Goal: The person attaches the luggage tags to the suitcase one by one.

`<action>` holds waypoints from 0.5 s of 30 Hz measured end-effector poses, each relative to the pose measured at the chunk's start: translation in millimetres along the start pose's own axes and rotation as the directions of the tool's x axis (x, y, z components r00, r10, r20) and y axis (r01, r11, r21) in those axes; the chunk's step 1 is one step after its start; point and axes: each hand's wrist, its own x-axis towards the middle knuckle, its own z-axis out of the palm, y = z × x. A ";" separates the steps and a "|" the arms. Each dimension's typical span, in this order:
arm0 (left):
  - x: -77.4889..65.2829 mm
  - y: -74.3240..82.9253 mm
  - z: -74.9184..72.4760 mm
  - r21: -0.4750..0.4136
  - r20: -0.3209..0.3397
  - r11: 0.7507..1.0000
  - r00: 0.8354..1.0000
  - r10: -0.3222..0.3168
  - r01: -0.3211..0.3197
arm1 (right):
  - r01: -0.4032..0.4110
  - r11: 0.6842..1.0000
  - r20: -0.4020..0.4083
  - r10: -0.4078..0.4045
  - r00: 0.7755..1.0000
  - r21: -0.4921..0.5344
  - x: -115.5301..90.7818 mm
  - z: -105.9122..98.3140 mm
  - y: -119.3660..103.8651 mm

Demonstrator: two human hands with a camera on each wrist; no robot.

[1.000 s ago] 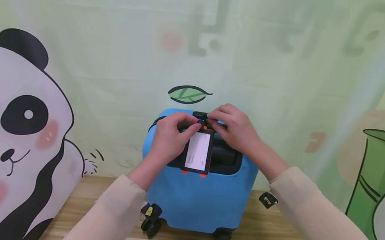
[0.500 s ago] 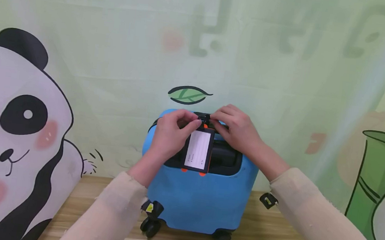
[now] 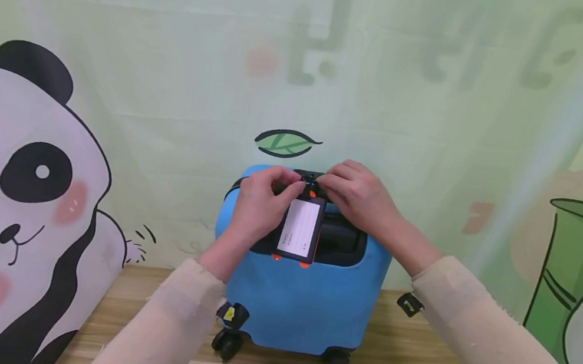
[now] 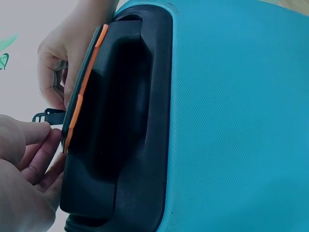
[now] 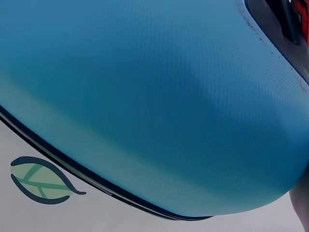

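A small blue suitcase point(image 3: 299, 307) with black wheels stands upright in the head view. At its black top handle point(image 3: 341, 235) hangs a luggage tag point(image 3: 298, 227), black-framed with orange edging and a white card. My left hand point(image 3: 259, 205) pinches the tag's black strap from the left, thumb against fingertips. From the right, my right hand point(image 3: 362, 195) pinches near the strap with bent fingers. In the left wrist view, the slotted end of the strap point(image 4: 48, 116) sticks out between both hands, beside the handle recess point(image 4: 128, 96). The right wrist view is mostly the blue shell point(image 5: 145, 96).
The suitcase stands on a wood-grain surface point(image 3: 401, 359). Close behind it hangs a pale green backdrop point(image 3: 201, 77) printed with a panda point(image 3: 27, 207), a leaf point(image 3: 286, 144) and bamboo. A dark device point(image 3: 409, 305) hangs beneath the right sleeve.
The strap end between my fingertips has shifted, and the right fingers have moved slightly right. The tag now tilts a little more to the left at its bottom. The suitcase stays put.
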 end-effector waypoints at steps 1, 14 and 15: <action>0.1 0.4 -0.3 0.003 0.001 1.000 1.000 0.000 0.000 | 0.007 1.000 0.002 -0.007 1.000 -0.007 0.4 -0.1 0.1; -2.4 -1.5 -4.1 0.032 0.018 0.999 1.000 0.007 -0.007 | 0.079 0.991 0.021 -0.077 0.997 -0.111 7.0 0.6 -5.0; -2.5 -1.5 -4.4 0.032 0.020 0.999 1.000 0.005 -0.006 | 0.081 0.990 0.022 -0.078 0.997 -0.119 7.4 0.8 -5.4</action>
